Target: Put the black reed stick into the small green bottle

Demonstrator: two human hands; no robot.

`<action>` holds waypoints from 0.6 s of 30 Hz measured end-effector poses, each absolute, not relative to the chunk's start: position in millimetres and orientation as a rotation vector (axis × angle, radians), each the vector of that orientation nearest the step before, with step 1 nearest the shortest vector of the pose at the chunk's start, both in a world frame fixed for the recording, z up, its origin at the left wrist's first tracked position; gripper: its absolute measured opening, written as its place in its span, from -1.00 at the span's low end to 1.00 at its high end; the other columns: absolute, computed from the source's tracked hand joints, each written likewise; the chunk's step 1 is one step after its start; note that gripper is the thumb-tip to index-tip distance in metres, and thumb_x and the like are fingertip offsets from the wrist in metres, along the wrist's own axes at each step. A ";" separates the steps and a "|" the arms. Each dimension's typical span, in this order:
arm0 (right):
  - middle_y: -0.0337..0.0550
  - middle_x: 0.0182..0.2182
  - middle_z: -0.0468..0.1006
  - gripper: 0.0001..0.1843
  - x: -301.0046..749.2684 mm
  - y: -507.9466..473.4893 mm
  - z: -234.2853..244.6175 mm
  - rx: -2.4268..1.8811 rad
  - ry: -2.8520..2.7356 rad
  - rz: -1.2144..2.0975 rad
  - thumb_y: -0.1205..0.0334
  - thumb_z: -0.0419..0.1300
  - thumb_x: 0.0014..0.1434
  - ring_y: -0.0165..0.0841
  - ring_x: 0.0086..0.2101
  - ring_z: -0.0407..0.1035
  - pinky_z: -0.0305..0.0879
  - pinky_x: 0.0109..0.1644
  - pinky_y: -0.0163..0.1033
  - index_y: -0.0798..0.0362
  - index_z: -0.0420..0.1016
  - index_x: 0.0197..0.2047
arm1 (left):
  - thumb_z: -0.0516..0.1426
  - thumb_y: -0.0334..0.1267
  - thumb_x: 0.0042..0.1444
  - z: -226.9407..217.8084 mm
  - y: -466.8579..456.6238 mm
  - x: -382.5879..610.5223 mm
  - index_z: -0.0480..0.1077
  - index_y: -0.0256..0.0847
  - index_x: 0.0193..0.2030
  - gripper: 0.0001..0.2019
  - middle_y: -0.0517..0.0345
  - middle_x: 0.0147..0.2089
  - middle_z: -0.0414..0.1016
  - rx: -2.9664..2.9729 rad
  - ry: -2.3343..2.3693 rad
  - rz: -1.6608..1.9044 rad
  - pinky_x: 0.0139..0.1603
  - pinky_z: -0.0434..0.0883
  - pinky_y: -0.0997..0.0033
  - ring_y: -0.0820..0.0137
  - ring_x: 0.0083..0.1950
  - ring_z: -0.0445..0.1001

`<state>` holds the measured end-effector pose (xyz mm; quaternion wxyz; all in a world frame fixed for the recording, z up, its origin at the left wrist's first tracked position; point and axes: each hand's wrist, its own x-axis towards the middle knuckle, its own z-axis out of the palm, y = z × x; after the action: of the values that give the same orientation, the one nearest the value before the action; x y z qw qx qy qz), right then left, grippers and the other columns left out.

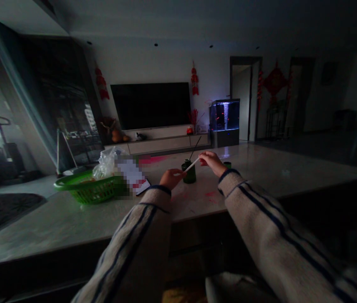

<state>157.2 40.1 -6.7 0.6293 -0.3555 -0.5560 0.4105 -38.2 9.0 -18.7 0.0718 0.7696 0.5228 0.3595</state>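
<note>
A thin white stick (192, 164) slants up to the right between my two hands. Its lower end is pinched in the fingers of my left hand (170, 179), and my right hand (212, 163) grips the upper end. Just behind the stick, a small dark green bottle (190, 176) stands upright on the table, partly covered by my left fingertips and the stick. A thin dark rod (195, 147) rises at a tilt from the bottle's mouth. Beyond my right wrist sits a small green cylindrical object (227, 164), mostly hidden.
The pale stone table (260, 176) bears a green plastic basket (93, 191) with a clear plastic bag (106, 162) at left. Beside it lies a blurred-out flat white item (132, 174). Pink-red marks (210, 194) show near the front edge. A lit fish tank (225, 115) stands beyond.
</note>
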 end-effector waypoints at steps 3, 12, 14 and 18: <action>-0.32 -0.62 0.40 -0.97 156.9 37.4 -5.9 -0.740 -1.251 1.022 0.34 0.14 -0.07 -0.57 -0.61 0.26 0.28 -0.50 -0.44 0.13 0.38 -0.47 | 0.05 -0.01 -0.04 -18.8 10.0 -39.3 0.50 -0.20 -0.33 -0.66 0.16 -0.35 0.51 2.320 1.579 1.088 -0.21 0.29 0.47 0.38 -0.27 0.44; -0.29 -0.54 0.48 -0.94 149.5 22.9 -3.2 -0.574 -1.273 1.253 0.34 0.18 -0.07 -0.56 -0.57 0.32 0.31 -0.39 -0.39 0.11 0.43 -0.42 | 0.06 -0.03 -0.03 -15.6 6.3 -38.3 0.50 -0.18 -0.32 -0.69 0.18 -0.31 0.52 2.322 1.565 1.121 -0.17 0.28 0.49 0.37 -0.21 0.44; -0.29 -0.55 0.48 -0.94 147.5 22.0 -4.0 -0.575 -1.289 1.250 0.34 0.18 -0.07 -0.57 -0.57 0.32 0.30 -0.41 -0.41 0.12 0.44 -0.43 | 0.06 -0.04 -0.03 -14.2 4.8 -37.8 0.50 -0.18 -0.32 -0.69 0.18 -0.32 0.52 2.334 1.552 1.121 -0.17 0.28 0.49 0.38 -0.22 0.44; -0.28 -0.53 0.49 -0.89 146.8 26.4 -5.1 -0.581 -1.277 1.219 0.31 0.20 -0.09 -0.55 -0.56 0.33 0.30 -0.42 -0.41 0.11 0.44 -0.41 | 0.06 -0.04 -0.02 -13.5 3.8 -36.9 0.49 -0.18 -0.32 -0.70 0.19 -0.31 0.53 2.325 1.547 1.127 -0.16 0.28 0.49 0.38 -0.21 0.45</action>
<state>146.8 26.4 -5.1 0.5983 -0.2503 -0.5506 0.5256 -36.9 3.8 -13.5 0.0647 0.7704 0.5126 0.3735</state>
